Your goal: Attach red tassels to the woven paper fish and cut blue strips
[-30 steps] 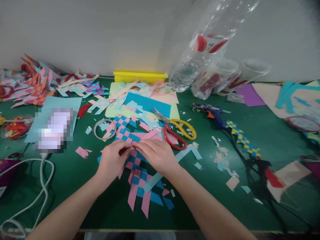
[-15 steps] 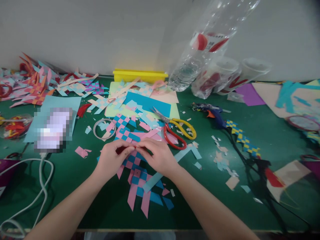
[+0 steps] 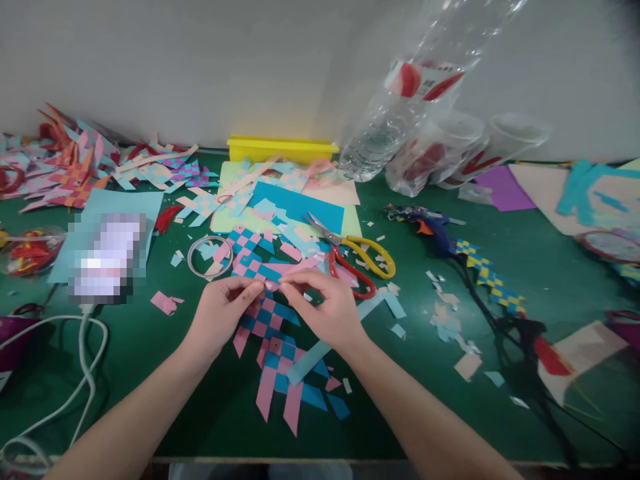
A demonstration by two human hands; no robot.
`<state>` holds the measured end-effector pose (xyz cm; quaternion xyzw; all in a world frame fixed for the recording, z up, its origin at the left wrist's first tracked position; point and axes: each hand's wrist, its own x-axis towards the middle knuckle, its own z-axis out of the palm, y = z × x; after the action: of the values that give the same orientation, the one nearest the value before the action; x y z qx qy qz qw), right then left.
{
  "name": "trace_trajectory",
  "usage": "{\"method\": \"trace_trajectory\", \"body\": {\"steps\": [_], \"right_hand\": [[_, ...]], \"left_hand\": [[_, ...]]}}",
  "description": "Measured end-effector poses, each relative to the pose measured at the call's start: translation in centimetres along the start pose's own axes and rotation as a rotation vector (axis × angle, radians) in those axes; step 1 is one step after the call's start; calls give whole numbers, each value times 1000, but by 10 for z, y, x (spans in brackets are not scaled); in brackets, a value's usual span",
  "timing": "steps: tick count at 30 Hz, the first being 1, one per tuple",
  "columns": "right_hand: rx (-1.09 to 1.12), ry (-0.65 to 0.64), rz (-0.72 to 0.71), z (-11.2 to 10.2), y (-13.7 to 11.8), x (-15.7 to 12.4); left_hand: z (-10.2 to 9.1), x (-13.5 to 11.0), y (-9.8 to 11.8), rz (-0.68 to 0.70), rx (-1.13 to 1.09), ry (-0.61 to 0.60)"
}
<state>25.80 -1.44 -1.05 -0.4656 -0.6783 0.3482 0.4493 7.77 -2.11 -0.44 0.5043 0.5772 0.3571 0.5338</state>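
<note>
My left hand (image 3: 220, 310) and my right hand (image 3: 325, 310) face each other, thumb and forefinger pinched on each. Between the fingertips shows a bit of red and pink, too small to name. Just beneath lie woven paper fish (image 3: 267, 317) in pink and blue checks, partly hidden by my fingers. One of them (image 3: 280, 363) lies nearest the table's front edge. A pale blue paper strip (image 3: 311, 362) runs under my right wrist. Beyond that hand, scissors (image 3: 357, 257) with one red and one yellow handle lie with blades apart. A roll of clear tape (image 3: 210, 275) is left of the fish.
A phone (image 3: 107, 257) with a white cable (image 3: 87, 360) lies at left. Plastic bottles (image 3: 380, 143) and cups (image 3: 517, 130) stand at the back. A blue glue gun (image 3: 435, 233) with a black cord lies at right. Paper scraps (image 3: 447, 317) are scattered on the green table.
The fingertips of my hands have drawn slightly apart, with a little pale pink now showing between them. The view has shifted slightly; the table's things stay put.
</note>
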Motion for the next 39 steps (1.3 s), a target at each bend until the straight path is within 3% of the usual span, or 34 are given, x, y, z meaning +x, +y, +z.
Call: {"method": "trace_trajectory", "body": {"steps": [4, 11, 16, 23, 31, 39], "right_hand": [[50, -73, 67, 4, -1, 0], [-49, -48, -119, 4, 0, -2], [-37, -36, -74, 1, 1, -1], [4, -88, -155, 0, 7, 1], [-91, -49, -361, 2, 11, -2], [-287, -110, -412, 7, 13, -4]], "left_hand": [[2, -1, 2, 24, 16, 2], [4, -1, 3, 27, 16, -4], [4, -2, 3, 28, 18, -31], [3, -2, 2, 63, 49, -59], [4, -8, 2, 129, 99, -35], [6, -6, 1, 154, 169, -39]]}}
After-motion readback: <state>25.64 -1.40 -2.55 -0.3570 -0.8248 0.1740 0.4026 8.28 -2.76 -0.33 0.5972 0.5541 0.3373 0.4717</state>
